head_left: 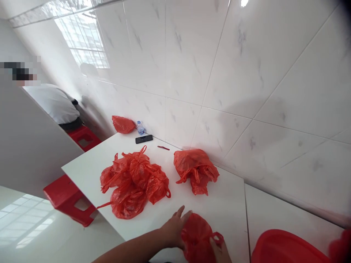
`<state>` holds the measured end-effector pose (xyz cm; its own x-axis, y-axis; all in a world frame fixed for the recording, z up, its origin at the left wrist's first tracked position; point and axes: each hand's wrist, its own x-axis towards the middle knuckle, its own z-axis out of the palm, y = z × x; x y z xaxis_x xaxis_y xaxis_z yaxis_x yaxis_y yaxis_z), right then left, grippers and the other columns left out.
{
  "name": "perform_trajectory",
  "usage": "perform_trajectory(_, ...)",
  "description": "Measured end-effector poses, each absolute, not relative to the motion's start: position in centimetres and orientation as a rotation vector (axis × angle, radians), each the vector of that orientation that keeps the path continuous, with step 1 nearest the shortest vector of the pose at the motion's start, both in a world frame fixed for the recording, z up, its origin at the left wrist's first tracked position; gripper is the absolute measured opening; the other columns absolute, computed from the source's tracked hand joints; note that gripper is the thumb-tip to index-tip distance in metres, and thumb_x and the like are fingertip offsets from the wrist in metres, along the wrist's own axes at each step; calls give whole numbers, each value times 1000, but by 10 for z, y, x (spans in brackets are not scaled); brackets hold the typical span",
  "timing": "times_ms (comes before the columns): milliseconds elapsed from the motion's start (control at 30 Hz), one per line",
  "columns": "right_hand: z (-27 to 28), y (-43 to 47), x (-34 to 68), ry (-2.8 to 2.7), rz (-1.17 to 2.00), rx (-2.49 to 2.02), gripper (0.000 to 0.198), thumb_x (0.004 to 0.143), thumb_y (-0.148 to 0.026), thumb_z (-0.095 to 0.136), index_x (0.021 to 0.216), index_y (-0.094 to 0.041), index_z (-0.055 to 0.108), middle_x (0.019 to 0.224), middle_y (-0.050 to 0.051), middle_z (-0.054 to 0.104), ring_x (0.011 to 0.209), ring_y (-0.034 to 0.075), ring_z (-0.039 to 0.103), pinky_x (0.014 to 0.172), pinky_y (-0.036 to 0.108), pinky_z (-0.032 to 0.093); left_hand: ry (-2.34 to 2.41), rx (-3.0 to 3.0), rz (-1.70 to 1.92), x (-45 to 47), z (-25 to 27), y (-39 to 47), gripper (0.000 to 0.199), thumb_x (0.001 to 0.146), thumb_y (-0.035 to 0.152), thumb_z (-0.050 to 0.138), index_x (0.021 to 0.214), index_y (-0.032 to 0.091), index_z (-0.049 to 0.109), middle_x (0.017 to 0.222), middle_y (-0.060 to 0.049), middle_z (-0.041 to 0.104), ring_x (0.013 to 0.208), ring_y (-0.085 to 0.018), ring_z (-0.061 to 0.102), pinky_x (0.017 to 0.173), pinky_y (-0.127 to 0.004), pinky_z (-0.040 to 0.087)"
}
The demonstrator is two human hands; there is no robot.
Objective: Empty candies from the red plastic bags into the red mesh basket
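A red plastic bag (196, 233) is between my two hands at the lower edge of the view, close above the white table or resting on it; I cannot tell which. Around the bag's left side is my left hand (175, 227), with some fingers hidden by the plastic. My right hand (219, 251) pinches the bag near its looped handle, partly cut off by the frame. Beyond them lies a pile of several filled, knotted red bags (134, 179). To the right of that pile sits a crumpled bundle of red bags (195, 166).
On the white table (161, 223) near the wall are a black phone (144, 139), a water bottle (140, 128), another red bag (123, 125) and a thin dark red strip (163, 148). Red stools (64, 193) stand left; a red basin (285, 248) is lower right. A person (52, 102) sits beyond a partition.
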<state>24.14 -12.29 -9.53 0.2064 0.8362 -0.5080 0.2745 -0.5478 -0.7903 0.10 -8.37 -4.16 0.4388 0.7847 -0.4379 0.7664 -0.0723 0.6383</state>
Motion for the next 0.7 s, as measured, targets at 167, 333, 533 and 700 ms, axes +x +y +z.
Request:
perform_trajectory(167, -78, -125, 201, -1003, 1707, -1705, 66, 44, -76, 69, 83, -23, 71, 96, 11, 71, 108, 36, 61, 94, 42, 46, 1364, 1903, 74, 4, -38, -80, 38, 67, 19, 63, 104, 25, 69, 112, -6, 68, 92, -27, 66, 80, -38, 51)
perform_trajectory(333, -68, -121, 209, -834, 1774, -1753, 64, 52, -75, 66, 93, -26, 69, 97, 9, 70, 91, 27, 66, 73, 37, 50, 1539, 1938, 274, -55, 18, -66, 27, 67, 3, 44, 73, 21, 64, 84, -2, 69, 77, -18, 62, 70, -29, 47)
perform_trajectory(533, -72, -111, 229, -882, 1639, -1862, 49, 59, -62, 66, 90, -24, 69, 88, 7, 68, 81, 23, 64, 65, 32, 46, 2021, 1893, 538, -133, 70, -55, 50, 71, 0, 35, 110, 18, 61, 115, -8, 63, 109, -24, 58, 87, -37, 48)
perform_trajectory(700, -49, -73, 219, -1057, 1454, -1802, 50, 67, -56, 62, 102, -21, 67, 109, 10, 65, 97, 25, 61, 72, 34, 48, 2379, 2029, 321, -134, 38, -58, 69, 76, 5, 44, 143, 24, 42, 159, -13, 21, 147, -36, 11, 109, -57, 28)
